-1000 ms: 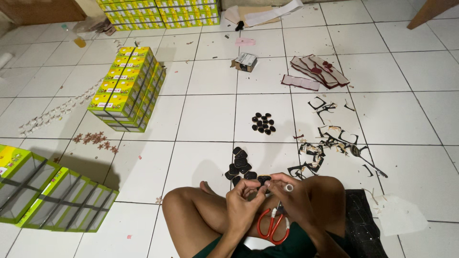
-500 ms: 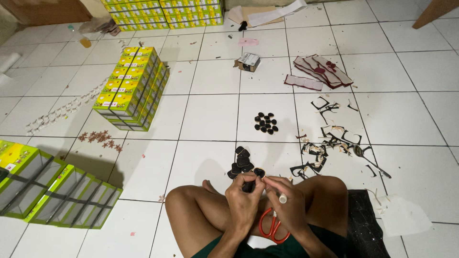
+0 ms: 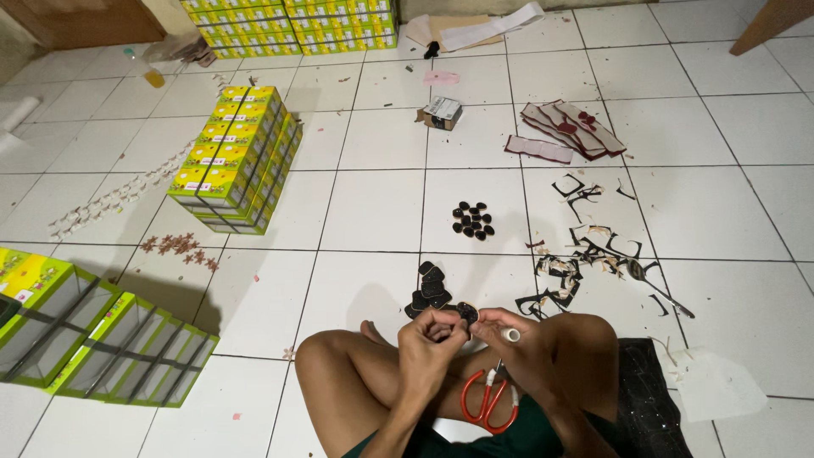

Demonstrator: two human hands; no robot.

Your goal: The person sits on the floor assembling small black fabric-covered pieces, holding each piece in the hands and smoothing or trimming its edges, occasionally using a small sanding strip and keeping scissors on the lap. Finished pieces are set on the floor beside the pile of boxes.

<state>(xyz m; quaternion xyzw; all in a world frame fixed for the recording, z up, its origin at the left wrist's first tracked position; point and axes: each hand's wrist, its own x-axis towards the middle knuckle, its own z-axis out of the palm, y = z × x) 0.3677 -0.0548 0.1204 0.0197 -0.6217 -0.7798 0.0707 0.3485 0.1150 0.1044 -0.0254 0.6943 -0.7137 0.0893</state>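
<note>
The person sits cross-legged on the white tiled floor (image 3: pixel 365 203), both hands raised together over the knees. The left hand (image 3: pixel 431 343) is curled, its fingertips pinching a small dark rounded piece (image 3: pixel 467 314), which sits between the two hands — just off the left fingertips, toward the right hand (image 3: pixel 524 346). The right hand meets it there, fingers closed round a small white tube (image 3: pixel 510 335); which hand carries the piece's weight I cannot tell. It is too small to show a long axis.

Orange-handled scissors (image 3: pixel 489 403) lie in the lap, below the right hand. Just beyond the hands a stack of dark pieces (image 3: pixel 429 287) rests on the floor, with black offcuts (image 3: pixel 585 254) scattered to the right. Further on lies a cluster of small dark pieces (image 3: pixel 473 220), and to the left a block of yellow-green cartons (image 3: pixel 237 157).
</note>
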